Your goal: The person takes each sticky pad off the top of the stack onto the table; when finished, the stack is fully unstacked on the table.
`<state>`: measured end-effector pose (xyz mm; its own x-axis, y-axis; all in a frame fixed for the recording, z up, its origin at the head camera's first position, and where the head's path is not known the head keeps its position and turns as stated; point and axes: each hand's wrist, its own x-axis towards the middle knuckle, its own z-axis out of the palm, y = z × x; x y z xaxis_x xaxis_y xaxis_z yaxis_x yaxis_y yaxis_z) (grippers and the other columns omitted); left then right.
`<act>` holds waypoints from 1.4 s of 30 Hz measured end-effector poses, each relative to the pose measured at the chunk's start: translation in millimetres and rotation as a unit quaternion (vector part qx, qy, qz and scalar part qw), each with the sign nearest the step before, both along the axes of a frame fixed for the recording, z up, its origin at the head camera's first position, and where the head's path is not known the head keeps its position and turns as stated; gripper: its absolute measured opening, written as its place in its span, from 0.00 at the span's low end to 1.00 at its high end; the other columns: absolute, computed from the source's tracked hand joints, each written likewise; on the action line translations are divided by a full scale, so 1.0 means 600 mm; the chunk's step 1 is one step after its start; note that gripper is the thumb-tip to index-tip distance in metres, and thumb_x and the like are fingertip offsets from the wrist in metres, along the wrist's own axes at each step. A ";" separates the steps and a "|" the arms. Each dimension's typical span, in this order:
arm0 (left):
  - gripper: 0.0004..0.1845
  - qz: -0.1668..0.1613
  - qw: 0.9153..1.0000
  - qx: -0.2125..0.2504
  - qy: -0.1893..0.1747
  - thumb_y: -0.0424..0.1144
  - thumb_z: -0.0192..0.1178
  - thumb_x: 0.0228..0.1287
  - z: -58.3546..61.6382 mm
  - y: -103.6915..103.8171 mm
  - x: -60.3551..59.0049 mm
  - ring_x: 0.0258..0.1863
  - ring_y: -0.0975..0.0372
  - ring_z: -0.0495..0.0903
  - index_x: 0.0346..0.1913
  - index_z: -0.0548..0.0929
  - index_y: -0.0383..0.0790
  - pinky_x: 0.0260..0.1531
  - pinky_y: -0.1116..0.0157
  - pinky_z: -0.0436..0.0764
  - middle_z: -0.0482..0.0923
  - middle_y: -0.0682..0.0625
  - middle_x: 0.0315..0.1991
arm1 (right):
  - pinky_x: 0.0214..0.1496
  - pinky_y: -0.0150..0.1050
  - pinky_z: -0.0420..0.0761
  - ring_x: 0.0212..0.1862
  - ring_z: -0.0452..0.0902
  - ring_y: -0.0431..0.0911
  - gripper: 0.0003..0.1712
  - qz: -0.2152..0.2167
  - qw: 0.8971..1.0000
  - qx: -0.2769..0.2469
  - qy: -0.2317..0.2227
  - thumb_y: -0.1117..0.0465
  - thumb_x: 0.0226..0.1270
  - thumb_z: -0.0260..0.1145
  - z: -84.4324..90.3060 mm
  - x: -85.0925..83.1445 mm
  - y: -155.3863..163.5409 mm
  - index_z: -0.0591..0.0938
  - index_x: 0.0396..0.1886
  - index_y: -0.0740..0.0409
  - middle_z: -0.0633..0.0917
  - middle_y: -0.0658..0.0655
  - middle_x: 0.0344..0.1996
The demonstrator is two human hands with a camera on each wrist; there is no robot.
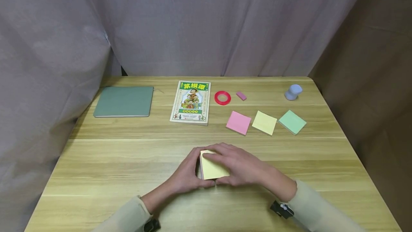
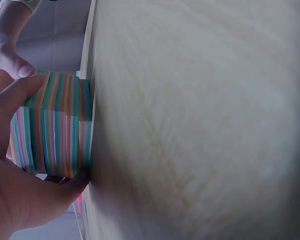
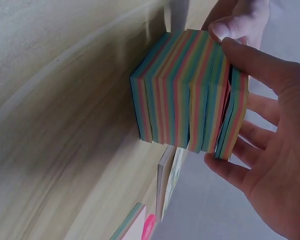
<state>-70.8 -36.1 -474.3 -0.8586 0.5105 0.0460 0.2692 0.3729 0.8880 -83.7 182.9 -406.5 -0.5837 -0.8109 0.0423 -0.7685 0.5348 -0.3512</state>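
Observation:
A tall stack of sticky note pads stands on the table in front of me, its top sheet pale yellow. Striped layers of green, pink, yellow and orange show along its sides, some layers sitting slightly out of line. My left hand grips the stack from the left, thumb on the near side and fingers on the far side. From the right, my right hand holds its upper part, fingers spread along the far side. In the right wrist view, a gap shows under the uppermost pads.
Pink, yellow and green sticky note pads lie beyond my right hand. Farther back are a green notebook, a picture-covered book, red tape, a pink eraser and a pale blue, waisted object.

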 end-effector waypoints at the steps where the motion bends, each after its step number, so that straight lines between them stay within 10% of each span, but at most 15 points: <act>1: 0.50 0.000 1.000 0.001 0.002 0.46 0.81 0.39 0.000 0.000 0.000 0.58 0.65 0.69 0.67 0.65 0.53 0.61 0.57 0.69 0.68 0.58 0.60 | 0.67 0.44 0.66 0.67 0.63 0.44 0.44 -0.003 1.000 0.000 -0.002 0.43 0.54 0.75 0.001 0.000 0.001 0.72 0.69 0.51 0.69 0.50 0.68; 9: 0.49 -0.001 1.000 0.002 -0.004 0.43 0.81 0.39 0.000 0.000 0.000 0.57 0.63 0.69 0.67 0.65 0.49 0.60 0.56 0.69 0.68 0.57 0.59 | 0.64 0.47 0.70 0.66 0.65 0.43 0.42 -0.069 0.996 -0.018 -0.044 0.44 0.50 0.78 0.032 -0.015 0.032 0.76 0.66 0.45 0.71 0.47 0.66; 15: 0.49 0.002 1.000 -0.005 -0.005 0.43 0.82 0.39 0.001 0.001 -0.002 0.56 0.63 0.69 0.66 0.65 0.47 0.60 0.57 0.69 0.69 0.56 0.58 | 0.56 0.53 0.73 0.61 0.70 0.51 0.42 -0.174 0.980 -0.080 -0.062 0.47 0.49 0.79 0.044 -0.077 0.099 0.76 0.66 0.48 0.72 0.52 0.65; 24: 0.48 -0.005 1.000 0.001 -0.006 0.43 0.81 0.40 0.000 0.000 -0.001 0.55 0.62 0.69 0.66 0.65 0.46 0.60 0.57 0.69 0.69 0.56 0.57 | 0.64 0.64 0.61 0.65 0.63 0.67 0.42 -0.386 0.916 -0.105 -0.012 0.48 0.53 0.78 -0.015 -0.209 0.235 0.75 0.65 0.62 0.69 0.68 0.66; 33: 0.49 -0.007 1.000 0.003 -0.009 0.42 0.81 0.40 0.001 0.000 -0.002 0.55 0.63 0.69 0.67 0.65 0.45 0.59 0.57 0.69 0.69 0.56 0.57 | 0.66 0.62 0.60 0.66 0.60 0.69 0.42 -0.495 0.862 -0.103 -0.021 0.45 0.58 0.73 -0.091 -0.259 0.303 0.73 0.64 0.68 0.68 0.73 0.64; 42: 0.48 -0.007 1.000 0.001 -0.004 0.42 0.81 0.40 -0.002 0.002 -0.002 0.54 0.62 0.70 0.67 0.66 0.45 0.59 0.58 0.69 0.69 0.56 0.57 | 0.65 0.61 0.60 0.66 0.59 0.69 0.38 -0.495 0.867 -0.056 -0.011 0.46 0.61 0.70 -0.108 -0.274 0.306 0.74 0.63 0.68 0.66 0.75 0.65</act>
